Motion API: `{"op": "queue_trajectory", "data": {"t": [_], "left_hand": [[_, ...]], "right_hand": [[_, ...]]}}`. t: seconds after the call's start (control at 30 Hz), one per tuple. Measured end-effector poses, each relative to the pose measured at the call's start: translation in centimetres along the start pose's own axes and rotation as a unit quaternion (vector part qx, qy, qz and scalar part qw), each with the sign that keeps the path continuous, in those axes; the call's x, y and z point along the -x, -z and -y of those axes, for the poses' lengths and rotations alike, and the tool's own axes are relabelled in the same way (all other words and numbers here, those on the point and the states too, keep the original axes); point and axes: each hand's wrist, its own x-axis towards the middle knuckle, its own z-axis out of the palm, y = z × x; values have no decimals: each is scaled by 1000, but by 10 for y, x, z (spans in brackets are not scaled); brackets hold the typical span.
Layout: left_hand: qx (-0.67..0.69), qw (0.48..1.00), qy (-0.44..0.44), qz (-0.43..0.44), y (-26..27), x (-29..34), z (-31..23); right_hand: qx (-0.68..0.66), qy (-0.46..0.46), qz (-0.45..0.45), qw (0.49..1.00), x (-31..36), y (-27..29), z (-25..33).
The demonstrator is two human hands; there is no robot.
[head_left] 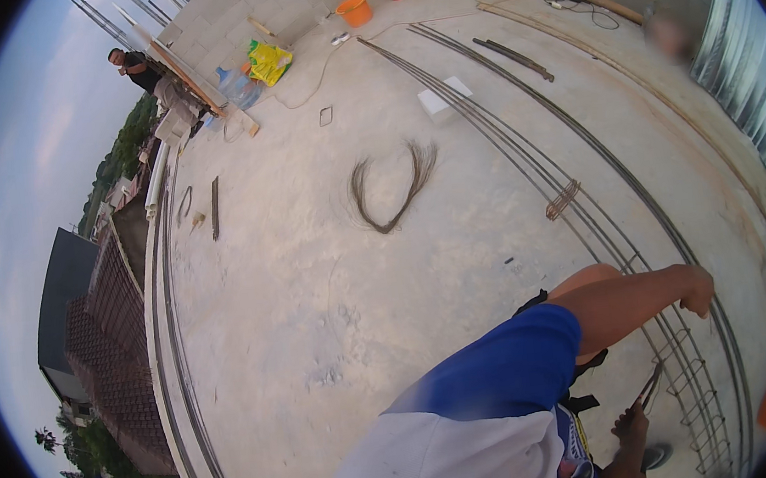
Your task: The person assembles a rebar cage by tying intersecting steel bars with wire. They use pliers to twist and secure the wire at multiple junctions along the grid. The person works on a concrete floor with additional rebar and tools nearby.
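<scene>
My left arm reaches across to the right. Its hand (pixel 698 290) is closed above the long steel bars, and whatever lies in its fingers is hidden. Lower down, my right hand (pixel 631 424) grips a pair of pincers (pixel 651 387), their jaws pointing up toward a rebar cage (pixel 699 400). Square wire stirrups are spaced along the near part of this cage. Farther along the same bars, several stirrups (pixel 563 200) sit bunched together. A white block (pixel 445 100) lies under the far part of the bars. My bare knee (pixel 590 278) shows beside the left arm.
A bundle of tie wire (pixel 388 225) lies curved on the concrete floor. Loose rebar (pixel 580 128) runs alongside the cage. Orange buckets (pixel 355 11), a yellow bag (pixel 269 62) and a water jug (pixel 239 89) stand by the block wall. Another person (pixel 146 76) is at the roof edge.
</scene>
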Motion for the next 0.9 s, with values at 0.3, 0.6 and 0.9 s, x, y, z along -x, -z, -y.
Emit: {"op": "queue_trajectory", "data": {"t": [0.3,0.6,0.9], "left_hand": [[-72,996,-31,-35,26,13,-42],[295,938,181,-29,-233,-89,37],[808,520,250,118,-337,-94,8]], "right_hand": [[-22,12,-28,999,8,-9,13],[-70,2,-7,998,34,-2,38],[-131,6,-34,991,41,-10,36]]}}
